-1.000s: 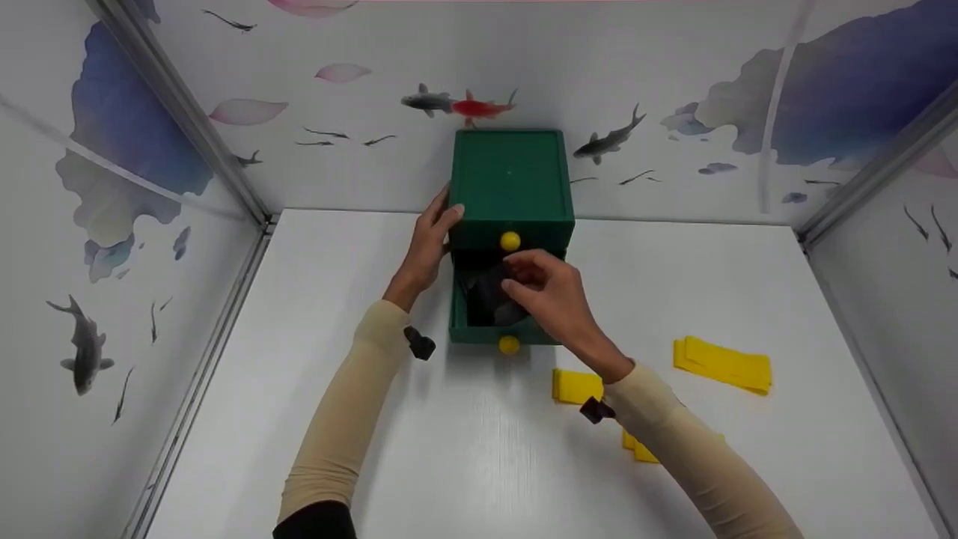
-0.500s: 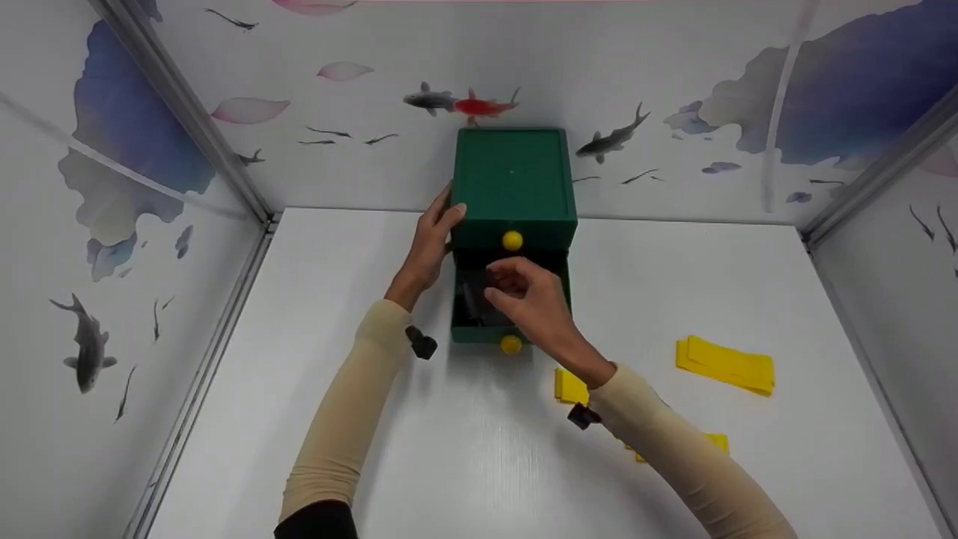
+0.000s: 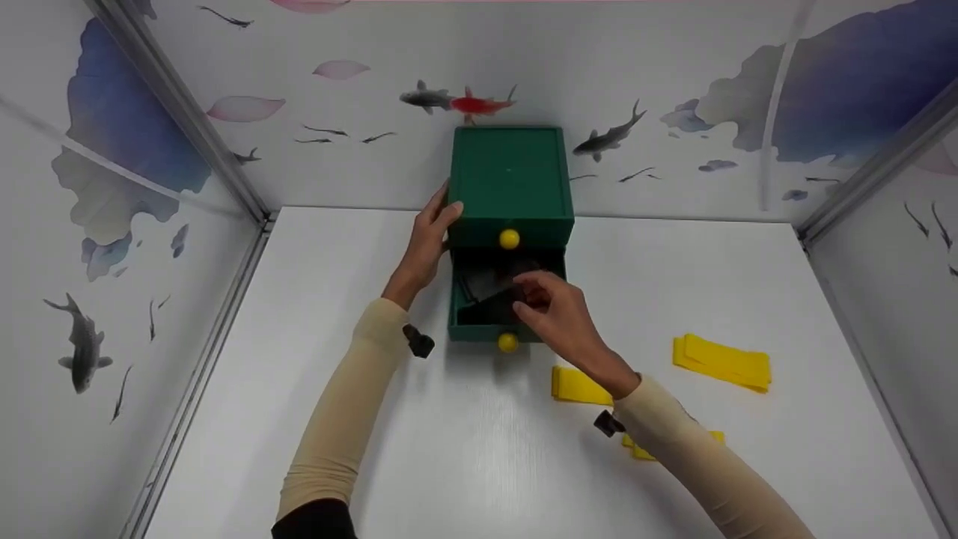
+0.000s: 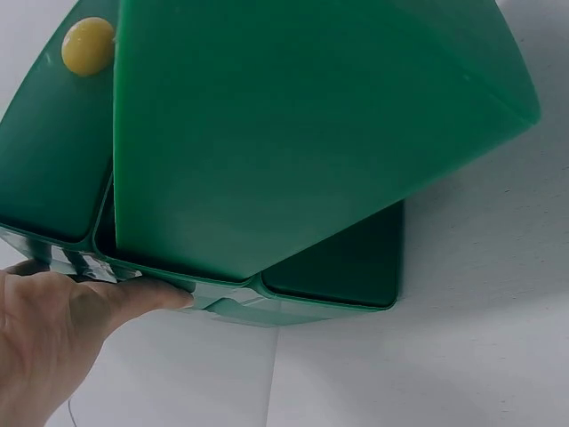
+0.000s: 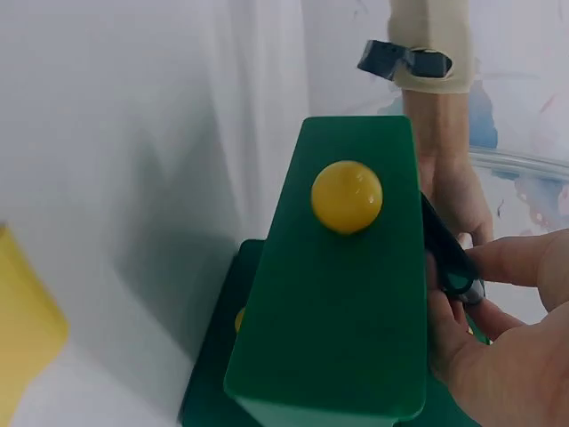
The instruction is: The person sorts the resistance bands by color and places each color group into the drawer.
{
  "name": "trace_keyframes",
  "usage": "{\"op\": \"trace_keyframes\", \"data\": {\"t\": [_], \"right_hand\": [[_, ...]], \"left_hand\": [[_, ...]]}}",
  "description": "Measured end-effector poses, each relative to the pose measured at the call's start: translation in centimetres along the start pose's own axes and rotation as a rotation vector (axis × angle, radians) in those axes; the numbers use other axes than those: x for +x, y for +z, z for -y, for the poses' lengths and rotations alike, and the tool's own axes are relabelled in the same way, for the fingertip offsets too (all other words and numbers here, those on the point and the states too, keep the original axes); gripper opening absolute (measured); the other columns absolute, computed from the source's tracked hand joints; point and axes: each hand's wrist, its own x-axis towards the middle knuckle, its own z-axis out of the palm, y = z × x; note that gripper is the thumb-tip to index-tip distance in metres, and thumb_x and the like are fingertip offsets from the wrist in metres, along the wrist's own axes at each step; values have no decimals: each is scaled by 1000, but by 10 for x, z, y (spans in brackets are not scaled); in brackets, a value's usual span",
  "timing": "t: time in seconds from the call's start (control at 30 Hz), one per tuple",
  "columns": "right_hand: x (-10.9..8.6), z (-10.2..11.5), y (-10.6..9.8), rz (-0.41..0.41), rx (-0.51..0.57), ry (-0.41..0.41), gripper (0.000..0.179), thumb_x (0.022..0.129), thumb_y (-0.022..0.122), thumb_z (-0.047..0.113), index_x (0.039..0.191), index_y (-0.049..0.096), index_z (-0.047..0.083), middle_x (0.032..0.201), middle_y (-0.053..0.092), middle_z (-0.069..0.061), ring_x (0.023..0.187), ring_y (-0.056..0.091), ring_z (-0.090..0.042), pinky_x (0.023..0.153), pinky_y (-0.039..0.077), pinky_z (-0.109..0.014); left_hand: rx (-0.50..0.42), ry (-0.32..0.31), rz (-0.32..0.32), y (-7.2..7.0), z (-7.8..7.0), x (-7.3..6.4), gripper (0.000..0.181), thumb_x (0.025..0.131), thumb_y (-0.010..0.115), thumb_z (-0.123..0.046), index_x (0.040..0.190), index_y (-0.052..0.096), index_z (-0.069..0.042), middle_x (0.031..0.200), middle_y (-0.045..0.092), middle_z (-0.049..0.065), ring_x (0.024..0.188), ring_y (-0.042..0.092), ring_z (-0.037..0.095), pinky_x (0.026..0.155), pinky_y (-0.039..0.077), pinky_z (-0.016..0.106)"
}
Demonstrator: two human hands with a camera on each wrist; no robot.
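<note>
Two hands: both were at a small green drawer chest point(image 3: 511, 183) standing at the centre top of the head view, at the back of the white counter point(image 3: 479, 464).
Left hand point(image 3: 428, 243): it lay against the chest's left side, thumb up on the top edge and fingers straight along the wall, apparently steadying the chest while the drawer was worked.
Right hand point(image 3: 560, 318): it reached into the pulled-out lower drawer point(image 3: 495, 331), fingers point(image 5: 511, 258) curled and pinching a black item point(image 3: 488, 283), which sat tilted inside the drawer.
Knobs: one yellow knob point(image 3: 509, 239) marked the closed upper drawer, another point(image 3: 507, 342) the open lower one.
Lower right of frame: yellow folded pieces point(image 3: 723, 362) lay spread on the counter, well apart from the chest.
Change: compared with half a second earlier, the right hand had drawn back toward the lower right, and more of the black item showed; the left hand had kept its place.
</note>
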Motion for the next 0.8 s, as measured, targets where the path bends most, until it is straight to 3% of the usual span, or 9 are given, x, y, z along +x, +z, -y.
{"op": "trace_keyframes", "data": {"t": [0.27,0.53,0.67,0.8], "right_hand": [[-6,-5,-11,38,-194,-23,31,102,78,4,132,73,3,119,76,-15,104,69,-29,98,64,-46],[-9,-4,-20,22,-409,58,33,101,82,15,131,74,2,116,76,-15,102,61,-30,93,61,-45],[-12,-8,-26,8,-452,61,32,101,82,16,129,76,1,116,77,-16,103,59,-32,93,60,-46],[-17,-14,-33,-28,-424,39,28,101,82,15,125,78,1,118,78,-16,107,59,-33,94,57,-48]], "left_hand": [[2,-5,-2,-1,1,1,72,112,55,-50,177,28,-33,183,30,1,165,35,26,131,33,69],[-7,5,-1,0,1,1,72,112,56,-48,177,28,-32,184,29,0,166,34,25,131,33,69],[-6,-1,-5,0,1,0,73,112,56,-48,177,27,-30,183,30,2,166,34,26,131,32,70],[-10,-7,-10,0,1,0,74,112,56,-48,177,28,-29,182,33,3,166,33,27,131,30,72]]}}
